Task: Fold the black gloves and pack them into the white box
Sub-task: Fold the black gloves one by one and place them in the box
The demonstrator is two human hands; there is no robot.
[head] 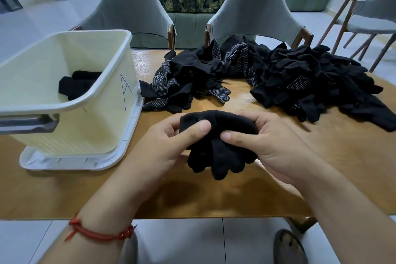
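Observation:
Both my hands grip one bundle of black gloves (218, 143) above the middle of the wooden table (214, 197). My left hand (169, 146) pinches its left side and my right hand (265, 141) its right side. The cuff end is rolled over on top and the fingers hang down toward me. The white box (111, 100) stands at the left on its lid, tilted toward me, with a few folded black gloves (77, 85) inside. Loose black gloves lie in two heaps behind my hands, one in the centre (192, 77) and one at the right (317, 83).
Two grey chairs (132, 6) stand behind the table and another at the far right (372, 19). The box's grey handle (27, 124) points at me. The table's near edge runs just below my forearms, with tiled floor and a shoe (289, 246) beneath.

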